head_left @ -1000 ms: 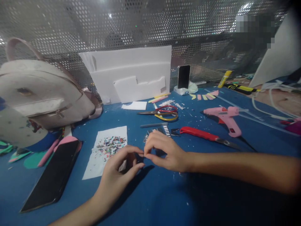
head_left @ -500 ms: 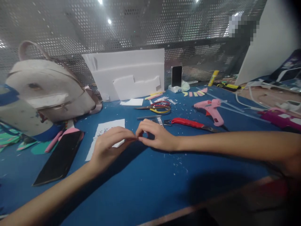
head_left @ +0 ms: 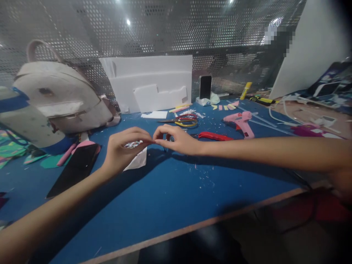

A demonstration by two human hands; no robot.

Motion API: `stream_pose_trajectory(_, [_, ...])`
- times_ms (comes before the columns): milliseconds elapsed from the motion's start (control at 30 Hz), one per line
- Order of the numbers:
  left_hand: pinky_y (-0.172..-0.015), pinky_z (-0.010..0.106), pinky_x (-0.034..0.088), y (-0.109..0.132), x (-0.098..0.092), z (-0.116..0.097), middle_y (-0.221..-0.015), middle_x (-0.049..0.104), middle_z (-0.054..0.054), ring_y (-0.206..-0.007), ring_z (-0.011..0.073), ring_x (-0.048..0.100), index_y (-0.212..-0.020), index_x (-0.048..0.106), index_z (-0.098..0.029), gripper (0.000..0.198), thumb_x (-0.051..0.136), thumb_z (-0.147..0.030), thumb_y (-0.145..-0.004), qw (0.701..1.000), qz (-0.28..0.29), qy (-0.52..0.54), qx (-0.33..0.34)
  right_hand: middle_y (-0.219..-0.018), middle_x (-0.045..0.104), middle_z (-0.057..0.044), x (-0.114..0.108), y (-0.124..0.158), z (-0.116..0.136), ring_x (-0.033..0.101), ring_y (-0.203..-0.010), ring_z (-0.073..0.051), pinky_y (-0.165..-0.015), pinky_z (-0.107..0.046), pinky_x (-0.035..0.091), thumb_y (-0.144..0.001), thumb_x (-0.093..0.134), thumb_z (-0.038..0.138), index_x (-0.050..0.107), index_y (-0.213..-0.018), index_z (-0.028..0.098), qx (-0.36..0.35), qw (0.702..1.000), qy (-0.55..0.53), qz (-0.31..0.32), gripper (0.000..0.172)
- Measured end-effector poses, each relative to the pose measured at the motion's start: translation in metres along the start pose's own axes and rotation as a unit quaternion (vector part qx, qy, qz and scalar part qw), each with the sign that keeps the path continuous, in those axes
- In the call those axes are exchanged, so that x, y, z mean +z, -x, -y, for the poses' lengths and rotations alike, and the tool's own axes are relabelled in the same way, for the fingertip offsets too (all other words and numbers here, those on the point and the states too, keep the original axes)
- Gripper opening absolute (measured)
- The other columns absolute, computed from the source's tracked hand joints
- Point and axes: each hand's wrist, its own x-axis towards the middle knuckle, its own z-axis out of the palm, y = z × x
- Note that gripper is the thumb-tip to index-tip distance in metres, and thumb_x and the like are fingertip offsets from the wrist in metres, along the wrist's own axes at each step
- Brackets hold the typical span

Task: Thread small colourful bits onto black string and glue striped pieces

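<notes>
My left hand point(head_left: 125, 148) and my right hand point(head_left: 177, 140) meet fingertip to fingertip above the blue table. Both are closed in a pinch, and whatever lies between the fingertips is too small or hidden to name. Under the left hand is a white paper sheet point(head_left: 138, 161) with small shiny bits point(head_left: 133, 144) on it, partly covered by that hand. Just beyond the right hand lie a red-handled cutter point(head_left: 214, 136) and scissors point(head_left: 187, 120) with red and yellow handles.
A black phone point(head_left: 74, 167) lies at left, near a bottle point(head_left: 33, 121) and a pale backpack point(head_left: 63, 95). White boards point(head_left: 148, 68) lean at the back beside an upright phone point(head_left: 205, 87). A pink glue gun point(head_left: 242, 124) rests at right. The table's front edge point(head_left: 176, 234) shows below.
The camera view has shifted, bringing more of the table's front edge into sight. Both hands appear slightly higher and further left, still pinched together. The left hand now covers more of the paper.
</notes>
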Motion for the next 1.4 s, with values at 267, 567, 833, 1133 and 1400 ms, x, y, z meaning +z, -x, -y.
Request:
stream_pose_trajectory(267, [-0.074,0.033,0.054,-0.011,-0.003,0.011,-0.08,0.073,0.003,-0.076,0.0192,0.067,-0.077,0.073,-0.022,0.003,0.072,-0.021,-0.08,0.991,-0.05,0.078,-0.093,-0.086,0.064,-0.003,-0.001,-0.012,-0.006,0.057,-0.08,-0.012,-0.068,-0.025,0.04,-0.089,0.056,0.025,0.062,-0.093,0.013,0.042,0.998,-0.035,-0.011,0.014])
stream_pose_trajectory(567, [-0.076,0.036,0.057,-0.013,-0.008,0.002,-0.084,0.073,0.003,-0.079,0.0192,0.068,-0.079,0.071,-0.023,0.006,0.071,-0.017,-0.081,0.973,-0.098,0.142,-0.153,-0.083,0.068,-0.004,0.006,-0.012,-0.009,0.06,-0.078,-0.013,-0.065,-0.024,0.04,-0.089,0.056,0.022,0.066,-0.091,0.012,0.048,0.998,-0.036,0.017,0.014])
stream_pose_trajectory(833, [-0.073,0.033,0.06,0.009,-0.005,-0.027,-0.083,0.075,0.003,-0.08,0.0189,0.071,-0.076,0.067,-0.021,0.01,0.067,-0.014,-0.083,0.963,-0.068,0.194,-0.175,-0.088,0.069,-0.003,0.001,0.006,-0.004,0.057,-0.087,-0.014,-0.077,-0.027,0.042,-0.092,0.057,0.02,0.064,-0.094,0.015,-0.001,0.996,0.054,0.07,0.008])
stream_pose_trajectory(1133, [-0.065,0.027,0.052,0.047,0.022,-0.054,-0.073,0.073,0.002,-0.067,0.015,0.068,-0.074,0.067,-0.02,0.012,0.066,-0.013,-0.083,0.915,0.108,0.32,-0.222,-0.097,0.065,-0.006,0.007,-0.023,-0.026,0.048,-0.099,-0.021,-0.079,-0.032,0.033,-0.091,0.055,0.013,0.064,-0.09,0.018,-0.106,0.952,0.215,0.192,0.011])
stream_pose_trajectory(1400, [-0.064,0.032,0.049,0.055,0.02,-0.039,-0.071,0.074,0.004,-0.068,0.0191,0.064,-0.08,0.072,-0.025,0.006,0.069,-0.021,-0.083,0.922,0.103,0.322,-0.189,-0.096,0.063,-0.005,0.006,-0.085,-0.045,0.046,-0.091,-0.019,-0.068,-0.029,0.03,-0.09,0.055,0.013,0.064,-0.094,0.018,-0.043,0.955,0.257,0.142,0.011])
